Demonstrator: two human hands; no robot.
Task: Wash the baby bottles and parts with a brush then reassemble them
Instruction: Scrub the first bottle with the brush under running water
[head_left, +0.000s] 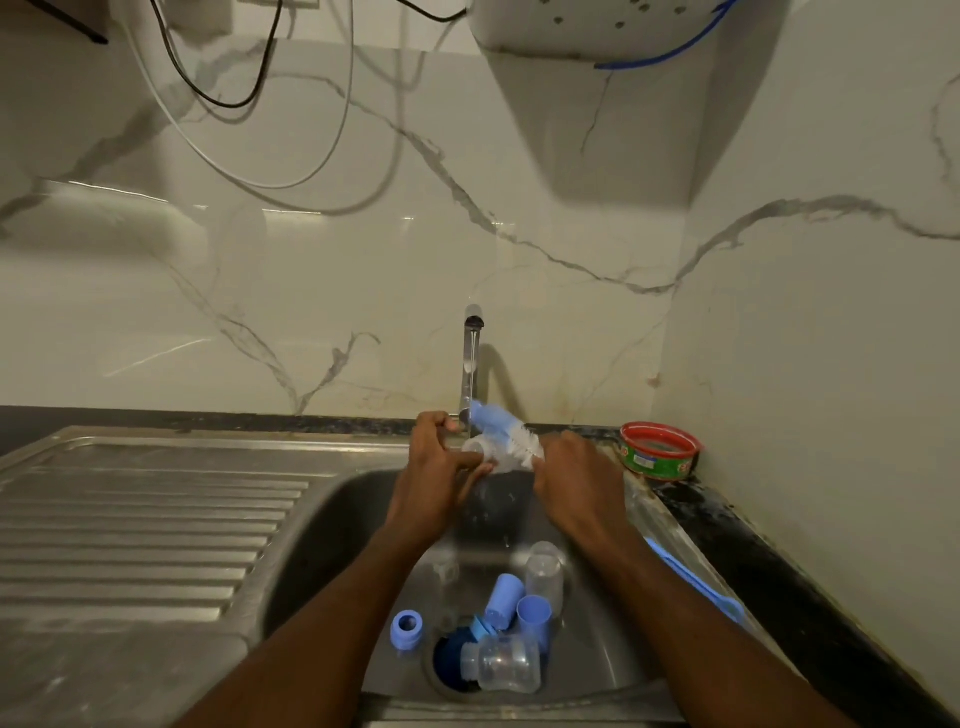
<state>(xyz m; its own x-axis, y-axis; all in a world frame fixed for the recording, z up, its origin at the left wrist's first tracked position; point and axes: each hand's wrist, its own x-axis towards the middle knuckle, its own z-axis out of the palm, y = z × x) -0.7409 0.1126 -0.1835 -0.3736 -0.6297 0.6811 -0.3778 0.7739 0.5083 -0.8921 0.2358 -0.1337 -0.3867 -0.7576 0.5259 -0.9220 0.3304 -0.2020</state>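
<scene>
Brushing a bottle part under the tap (471, 358)

I see my left hand (441, 462) pinching a small clear part (480, 448) below the tap; my right hand (576, 480) grips the brush (506, 434), bristles against it; 2 clear bottles (501, 665) lie in the sink (597, 670) beneath the tap

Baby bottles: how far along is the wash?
Nothing looks reassembled. In hand: the left hand holds a small clear part under the running tap while the right hand works the brush on it. Left: two clear bottles, blue caps and a blue ring lie apart in the sink.
</scene>
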